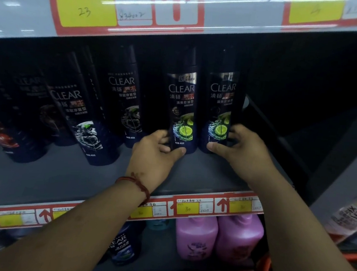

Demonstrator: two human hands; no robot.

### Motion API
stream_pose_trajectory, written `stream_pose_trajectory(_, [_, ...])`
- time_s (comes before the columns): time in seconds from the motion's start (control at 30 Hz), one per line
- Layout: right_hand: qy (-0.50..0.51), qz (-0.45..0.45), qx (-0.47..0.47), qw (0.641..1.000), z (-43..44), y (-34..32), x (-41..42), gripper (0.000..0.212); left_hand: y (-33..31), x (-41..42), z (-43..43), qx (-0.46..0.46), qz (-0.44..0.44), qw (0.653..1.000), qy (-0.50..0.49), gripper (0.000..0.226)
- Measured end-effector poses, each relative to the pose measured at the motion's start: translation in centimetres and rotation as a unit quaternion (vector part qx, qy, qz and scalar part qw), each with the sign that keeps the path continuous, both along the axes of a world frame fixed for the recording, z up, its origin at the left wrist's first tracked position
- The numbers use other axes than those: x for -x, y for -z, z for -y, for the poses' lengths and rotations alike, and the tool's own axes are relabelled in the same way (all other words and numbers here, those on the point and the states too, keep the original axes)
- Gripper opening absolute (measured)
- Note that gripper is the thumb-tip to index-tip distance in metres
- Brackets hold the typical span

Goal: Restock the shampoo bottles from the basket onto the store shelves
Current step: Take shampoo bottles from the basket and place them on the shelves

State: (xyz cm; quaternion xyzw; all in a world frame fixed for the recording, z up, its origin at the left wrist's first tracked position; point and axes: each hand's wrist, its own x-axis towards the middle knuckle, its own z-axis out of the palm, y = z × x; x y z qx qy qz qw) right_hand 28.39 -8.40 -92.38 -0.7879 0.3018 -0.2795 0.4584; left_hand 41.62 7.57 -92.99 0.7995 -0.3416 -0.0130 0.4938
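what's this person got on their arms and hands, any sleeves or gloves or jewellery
Both forearms are bare as far as they show, with no sleeve over them. No glove or watch shows on the left hand or the right hand. The only thing worn is a thin red braided cord bracelet round the left wrist.

1. Right of the right lime bottle (220,113), the shelf (204,174) is lying open and dark.
2. Just left of it, the left lime bottle (182,114) is standing, leaving a narrow gap.
3. Farther left, tilted dark bottles (84,114) are crowding the row.
4. Above it, the upper shelf edge (237,21) is capping headroom.
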Motion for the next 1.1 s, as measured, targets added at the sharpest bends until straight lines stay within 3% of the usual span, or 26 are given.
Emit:
stream_pose_trajectory(0.3, [0.032, -0.05, 0.051, 0.997, -0.6, -0.8, 0.5, 0.058, -0.2, 0.3, -0.6, -0.008, -0.048, 0.999, 0.02, 0.038])
stream_pose_trajectory(0.43, [0.046, -0.089, 0.096, 0.99, -2.0, -2.2, 1.7, 0.071, -1.0, 1.0, -1.7, -0.039, -0.042, 0.998, 0.014, 0.076])
stream_pose_trajectory(0.7, [0.008, -0.169, 0.224, 0.96, -8.8, -9.0, 8.5, 0.063, -7.4, 5.3, -7.6, -0.193, 0.135, 0.968, 0.086, 0.065])
stream_pose_trajectory(0.87, [0.019, -0.184, 0.293, 0.938, -13.3, -15.7, 12.9, 0.066, -14.2, 9.4, -10.5, -0.161, 0.208, 0.95, 0.168, 0.061])
stream_pose_trajectory(1.1, [0.092, -0.121, 0.362, 0.92, -15.8, -24.8, 15.5, 0.056, -25.4, 12.4, -11.9, -0.08, 0.324, 0.921, 0.201, 0.052])
